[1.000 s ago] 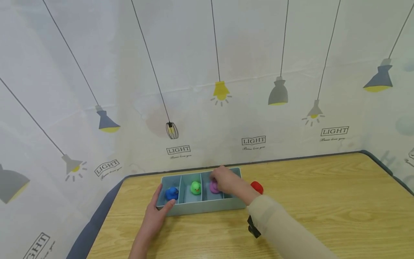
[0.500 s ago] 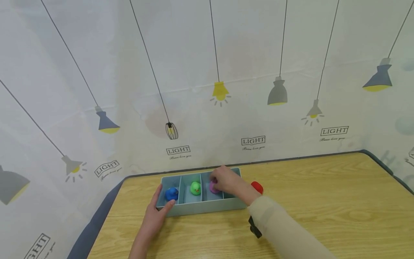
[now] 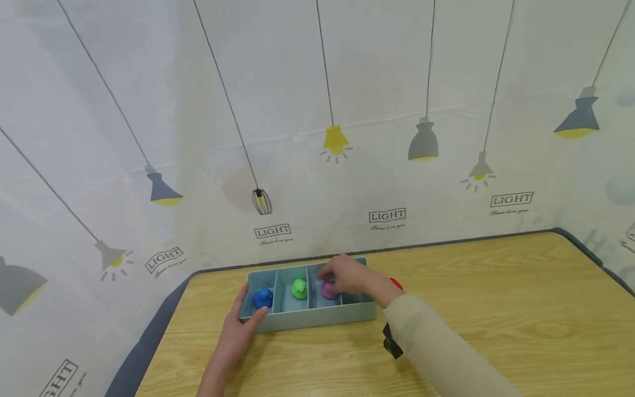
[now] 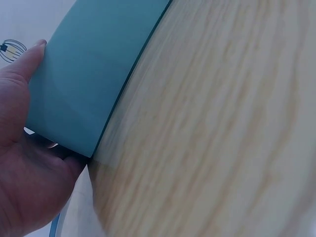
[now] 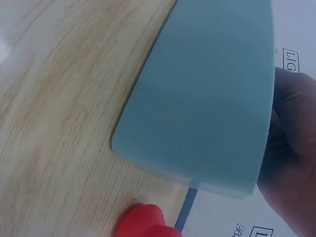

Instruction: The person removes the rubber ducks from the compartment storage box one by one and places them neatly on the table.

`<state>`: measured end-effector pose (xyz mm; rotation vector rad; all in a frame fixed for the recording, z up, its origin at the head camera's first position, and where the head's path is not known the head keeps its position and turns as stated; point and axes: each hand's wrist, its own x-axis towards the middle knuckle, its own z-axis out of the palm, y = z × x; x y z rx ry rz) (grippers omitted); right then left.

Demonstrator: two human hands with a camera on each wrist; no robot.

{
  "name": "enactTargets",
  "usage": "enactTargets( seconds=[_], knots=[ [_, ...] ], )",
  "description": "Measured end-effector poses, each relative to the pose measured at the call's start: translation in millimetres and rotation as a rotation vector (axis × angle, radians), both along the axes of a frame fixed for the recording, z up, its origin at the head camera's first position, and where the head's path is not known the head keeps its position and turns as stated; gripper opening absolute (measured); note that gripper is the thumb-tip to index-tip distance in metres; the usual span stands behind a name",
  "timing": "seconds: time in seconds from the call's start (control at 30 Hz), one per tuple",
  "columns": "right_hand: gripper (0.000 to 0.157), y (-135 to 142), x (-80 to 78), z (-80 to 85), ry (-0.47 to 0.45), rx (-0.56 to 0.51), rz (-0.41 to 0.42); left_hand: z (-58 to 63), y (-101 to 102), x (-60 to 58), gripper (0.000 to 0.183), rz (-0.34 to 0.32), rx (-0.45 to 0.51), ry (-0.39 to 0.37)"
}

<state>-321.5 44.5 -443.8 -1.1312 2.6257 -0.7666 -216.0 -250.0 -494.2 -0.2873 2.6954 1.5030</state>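
A light-blue divided box [image 3: 317,318] stands near the back of the table. My left hand [image 3: 237,328] grips its left end, thumb at the front rim and fingers along the short side. In the left wrist view that hand [image 4: 34,168] wraps around the box corner [image 4: 94,74]. A blue toy duck [image 3: 263,298] sits in the leftmost compartment and a green duck [image 3: 299,289] in the second. Over the third, my right hand [image 3: 349,275] has its fingers parted around a purple duck [image 3: 328,290]. In the right wrist view, the box wall [image 5: 197,98] hides its fingertips.
A red toy [image 3: 396,283] lies on the table right of the box, mostly behind my right wrist; the right wrist view shows its rounded red top [image 5: 143,222]. The wooden table [image 3: 496,309] meets a printed wall cloth [image 3: 317,182] behind the box.
My right hand's fingers have spread apart, and more of the purple duck shows between them. The right forearm now covers more of the red toy. My left hand stays on the box.
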Motion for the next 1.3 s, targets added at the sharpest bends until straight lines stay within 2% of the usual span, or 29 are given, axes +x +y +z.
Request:
enactTargets(
  seconds=[0.23, 0.33, 0.5, 0.63, 0.8, 0.93, 1.1, 1.3],
  knots=[
    [0.049, 0, 1.7, 6.2, -0.015, 0.002, 0.06, 0.2, -2, 0.7, 0.087, 0.004, 0.001, -0.002],
    [0.052, -6, 3.7, 7.7, -0.026, 0.03, 0.036, 0.4, -3, 1.0, 0.087, 0.003, 0.009, -0.002],
    [0.044, -17, 7.6, 7.7, -0.039, 0.095, -0.038, 1.5, -3, 2.2, 0.088, 0.004, 0.009, 0.011],
    [0.04, -20, 9.0, 7.4, -0.016, 0.12, -0.048, 2.4, -3, 2.4, 0.09, 0.001, 0.004, 0.015],
    [0.029, -16, 6.2, 3.0, -0.027, 0.028, 0.008, 2.4, -4, 1.8, 0.089, 0.002, 0.007, 0.009],
    [0.022, -8, 4.7, -2.0, -0.057, -0.059, 0.048, 1.4, -3, 3.0, 0.087, -0.008, 0.01, 0.033],
    [0.02, -3, 3.4, -3.9, -0.114, -0.105, 0.027, 0.8, -1, 2.1, 0.087, -0.015, 0.025, 0.036],
    [0.022, 0, 6.1, 2.4, -0.102, -0.149, -0.018, 1.6, -1, 1.9, 0.089, -0.01, 0.026, -0.011]
  ],
)
